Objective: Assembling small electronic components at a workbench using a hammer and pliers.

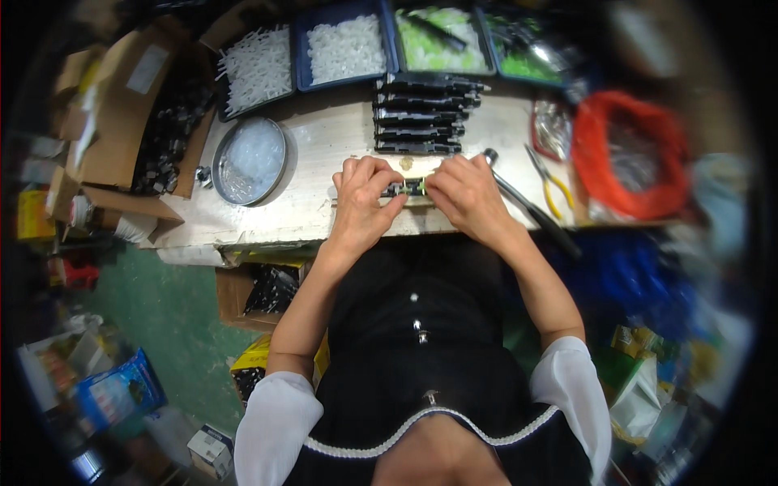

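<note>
At the front edge of the table, my left hand (365,198) and my right hand (470,197) face each other over a narrow black part with light green bits (412,188). The left thumb and fingers close around its left end. Bunched fingertips of the right hand press on its right end, hiding what they pinch there. Just beyond my hands rises a stack of long black parts (420,130). A hammer (531,206) with a black handle lies right of my right hand, its handle end over the table edge. Farther right are pliers (553,186) with yellow grips.
Along the back stand trays of white pieces (347,50), white sticks (255,69) and green pieces (438,40). A round tin (279,170) holds clear pieces. Left is a cardboard box (121,121) with dark parts; right, a red bag (587,154) with small parts.
</note>
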Action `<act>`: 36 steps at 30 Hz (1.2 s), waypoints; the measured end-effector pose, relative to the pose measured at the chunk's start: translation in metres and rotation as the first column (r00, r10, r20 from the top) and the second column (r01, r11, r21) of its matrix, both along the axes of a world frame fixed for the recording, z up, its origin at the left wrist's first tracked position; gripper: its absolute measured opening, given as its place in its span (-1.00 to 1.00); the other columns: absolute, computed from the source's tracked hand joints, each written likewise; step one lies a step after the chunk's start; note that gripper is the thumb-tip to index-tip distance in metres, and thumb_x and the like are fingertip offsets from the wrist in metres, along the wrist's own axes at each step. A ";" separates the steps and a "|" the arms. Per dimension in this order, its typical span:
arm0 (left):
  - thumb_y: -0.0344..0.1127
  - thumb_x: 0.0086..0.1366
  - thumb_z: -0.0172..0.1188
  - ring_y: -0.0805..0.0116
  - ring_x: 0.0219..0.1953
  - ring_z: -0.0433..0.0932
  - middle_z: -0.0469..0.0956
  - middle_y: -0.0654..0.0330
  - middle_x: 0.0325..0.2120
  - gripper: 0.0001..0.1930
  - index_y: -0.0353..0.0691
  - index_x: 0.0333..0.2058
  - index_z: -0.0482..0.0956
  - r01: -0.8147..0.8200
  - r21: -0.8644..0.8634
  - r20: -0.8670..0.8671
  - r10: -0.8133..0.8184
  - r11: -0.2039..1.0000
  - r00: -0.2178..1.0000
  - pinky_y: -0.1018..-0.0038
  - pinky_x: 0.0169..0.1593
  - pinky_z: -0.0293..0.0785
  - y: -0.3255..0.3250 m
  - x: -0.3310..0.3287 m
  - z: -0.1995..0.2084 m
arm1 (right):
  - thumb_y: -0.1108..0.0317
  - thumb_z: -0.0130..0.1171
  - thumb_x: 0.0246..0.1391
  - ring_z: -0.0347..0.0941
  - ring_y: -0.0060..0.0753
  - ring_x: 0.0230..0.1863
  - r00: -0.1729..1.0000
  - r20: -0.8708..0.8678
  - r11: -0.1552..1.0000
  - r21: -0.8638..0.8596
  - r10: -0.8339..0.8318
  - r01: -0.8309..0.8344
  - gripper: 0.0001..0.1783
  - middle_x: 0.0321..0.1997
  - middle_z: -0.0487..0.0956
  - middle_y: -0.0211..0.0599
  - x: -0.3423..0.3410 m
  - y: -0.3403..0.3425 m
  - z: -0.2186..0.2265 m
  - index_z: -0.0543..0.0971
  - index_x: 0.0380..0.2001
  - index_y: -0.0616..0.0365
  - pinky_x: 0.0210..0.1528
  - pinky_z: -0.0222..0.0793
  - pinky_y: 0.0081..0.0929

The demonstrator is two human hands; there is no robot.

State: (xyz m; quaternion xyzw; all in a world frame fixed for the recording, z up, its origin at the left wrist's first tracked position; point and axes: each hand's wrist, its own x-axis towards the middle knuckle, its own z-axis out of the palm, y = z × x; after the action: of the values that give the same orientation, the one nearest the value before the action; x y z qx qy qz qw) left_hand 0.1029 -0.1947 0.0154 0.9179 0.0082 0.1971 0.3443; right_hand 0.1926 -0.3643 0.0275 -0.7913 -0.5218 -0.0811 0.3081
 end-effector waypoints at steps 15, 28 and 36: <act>-0.49 -0.14 0.23 0.30 -0.22 0.33 0.45 0.30 -0.40 -0.89 -0.18 -0.54 0.53 0.007 0.028 0.110 -0.010 1.000 0.994 0.38 -0.14 0.08 -0.005 0.004 -0.013 | 0.44 0.13 -0.19 0.32 -0.34 -0.41 0.985 0.100 0.975 -0.185 0.143 -0.122 -0.95 -0.55 0.37 -0.36 0.012 0.022 0.006 0.46 -0.59 0.12 -0.31 0.07 -0.37; -0.48 -0.14 0.24 0.32 -0.22 0.34 0.47 0.33 -0.40 -0.88 -0.18 -0.54 0.52 0.009 -0.013 0.175 -0.007 1.000 0.985 0.40 -0.11 0.08 -0.004 0.004 -0.021 | 0.45 0.15 -0.22 0.38 -0.31 -0.36 0.981 -0.027 0.927 -0.324 0.191 -0.189 -0.94 -0.52 0.43 -0.35 0.020 0.029 0.013 0.51 -0.56 0.14 -0.30 0.10 -0.35; -0.41 -0.10 0.28 0.34 -0.20 0.30 0.45 0.34 -0.38 -0.86 -0.16 -0.47 0.57 -0.030 -0.008 0.093 0.031 1.000 0.995 0.38 -0.11 0.04 -0.011 0.004 -0.018 | 0.47 0.22 -0.14 0.34 -0.40 -0.52 0.976 -0.190 0.994 -0.024 -0.110 0.107 -0.90 -0.53 0.45 -0.28 0.048 -0.047 0.032 0.52 -0.52 0.24 -0.44 0.18 -0.46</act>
State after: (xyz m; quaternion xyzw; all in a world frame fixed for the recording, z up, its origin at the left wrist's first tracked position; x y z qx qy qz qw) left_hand 0.1073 -0.2053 -0.0021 0.9063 0.0067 0.2450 0.3442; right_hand 0.2402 -0.4115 0.0599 -0.8248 -0.4465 -0.0182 0.3464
